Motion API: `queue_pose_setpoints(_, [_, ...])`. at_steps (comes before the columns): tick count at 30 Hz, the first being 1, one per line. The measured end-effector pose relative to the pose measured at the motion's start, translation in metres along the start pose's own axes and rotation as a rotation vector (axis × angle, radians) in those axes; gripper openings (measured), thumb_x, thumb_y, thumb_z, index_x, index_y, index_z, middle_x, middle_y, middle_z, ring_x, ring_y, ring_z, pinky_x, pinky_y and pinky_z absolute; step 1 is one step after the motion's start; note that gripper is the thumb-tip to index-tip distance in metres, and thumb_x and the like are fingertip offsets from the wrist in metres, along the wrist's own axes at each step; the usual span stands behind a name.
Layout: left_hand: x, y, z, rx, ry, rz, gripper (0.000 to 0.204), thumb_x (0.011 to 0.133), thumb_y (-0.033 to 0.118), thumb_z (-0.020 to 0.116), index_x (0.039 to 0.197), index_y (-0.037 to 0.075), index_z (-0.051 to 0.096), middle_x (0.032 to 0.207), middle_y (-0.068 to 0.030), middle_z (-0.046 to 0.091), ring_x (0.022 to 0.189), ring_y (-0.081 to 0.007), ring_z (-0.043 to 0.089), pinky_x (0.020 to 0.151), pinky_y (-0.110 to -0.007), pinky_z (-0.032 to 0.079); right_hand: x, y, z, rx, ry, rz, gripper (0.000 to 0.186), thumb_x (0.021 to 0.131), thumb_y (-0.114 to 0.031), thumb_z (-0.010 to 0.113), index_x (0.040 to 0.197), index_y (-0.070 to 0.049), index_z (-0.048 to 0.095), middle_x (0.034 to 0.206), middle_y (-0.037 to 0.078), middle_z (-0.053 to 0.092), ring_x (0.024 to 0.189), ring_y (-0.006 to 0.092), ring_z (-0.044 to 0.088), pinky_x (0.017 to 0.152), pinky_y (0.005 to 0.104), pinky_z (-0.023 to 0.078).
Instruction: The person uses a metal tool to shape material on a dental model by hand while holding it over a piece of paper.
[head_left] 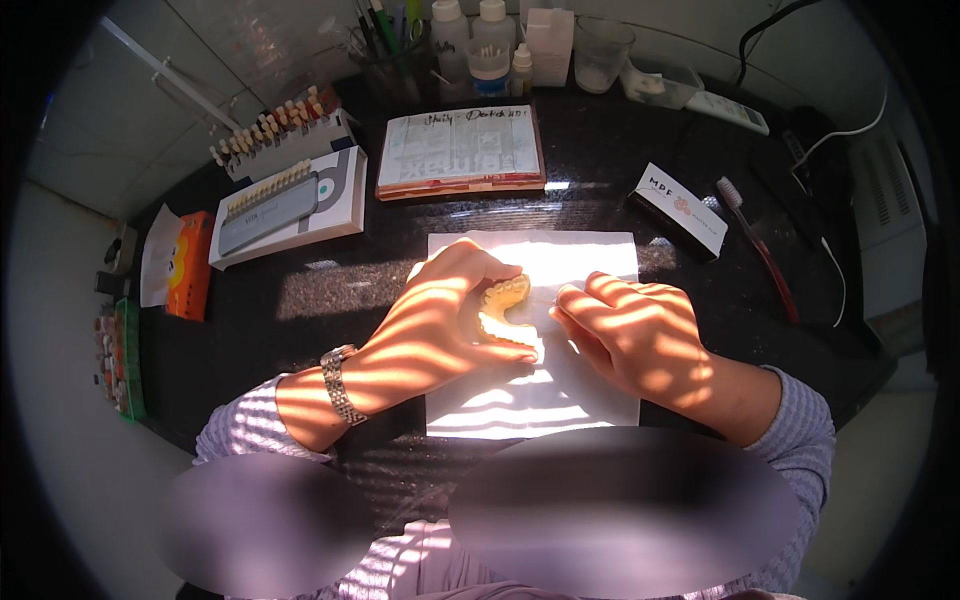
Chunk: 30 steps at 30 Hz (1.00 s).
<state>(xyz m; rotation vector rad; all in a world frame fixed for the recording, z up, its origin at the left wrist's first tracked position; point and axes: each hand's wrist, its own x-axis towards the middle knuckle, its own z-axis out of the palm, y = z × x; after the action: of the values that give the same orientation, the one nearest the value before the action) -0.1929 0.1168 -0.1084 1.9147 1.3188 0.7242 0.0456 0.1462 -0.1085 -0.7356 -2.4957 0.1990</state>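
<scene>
Work seemed under way: the left hand [435,315] gripped a dental cast [507,293] above the white sheet [590,405], nearer its left edge. The right hand [640,335] looked pinched, contents unclear; how much remained couldn't be told.

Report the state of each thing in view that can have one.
Left hand: gripping dental cast
Dental cast: held over white sheet
Right hand: bunched; contents unclear
White sheet: spread flat
Toothbrush: lying down
Black-and-white box: shut
Shade guide: lying on white box
Notebook: lying flat
Glass cup: upright
Small bottle: upright, capped
Wristwatch: fastened on left wrist
</scene>
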Motion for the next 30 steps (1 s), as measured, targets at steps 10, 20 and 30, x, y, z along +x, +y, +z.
queue_pose_setpoints(10, [0.0,0.004,-0.003,0.113,-0.019,0.028,0.069,0.06,0.024,0.097,0.113,-0.002,0.061,0.108,-0.011,0.059,0.103,-0.0199,0.061,0.092,-0.03,0.051,0.008,0.0,0.001,0.103,-0.132,0.145,0.015,0.089,-0.016,0.07,0.095,-0.003,0.071,0.082,0.015,0.071,0.066,0.0296,0.07,0.058,0.0359,0.057])
queue_pose_setpoints(20, [0.0,0.003,-0.003,0.047,-0.018,0.002,0.07,0.059,0.021,0.098,0.113,-0.003,0.061,0.11,-0.0116,0.058,0.105,-0.0199,0.06,0.094,-0.03,0.051,0.006,0.006,0.004,0.158,-0.101,0.15,0.012,0.089,-0.014,0.07,0.092,-0.003,0.068,0.077,0.013,0.067,0.065,0.0293,0.067,0.057,0.037,0.053])
queue_pose_setpoints(30, [0.0,0.005,-0.004,0.025,-0.028,0.016,0.07,0.061,0.019,0.097,0.116,-0.004,0.062,0.11,-0.0114,0.058,0.105,-0.0197,0.061,0.095,-0.029,0.051,0.006,0.006,0.003,0.178,-0.121,0.175,0.012,0.09,-0.015,0.069,0.092,-0.003,0.067,0.077,0.012,0.066,0.065,0.0292,0.066,0.058,0.037,0.053])
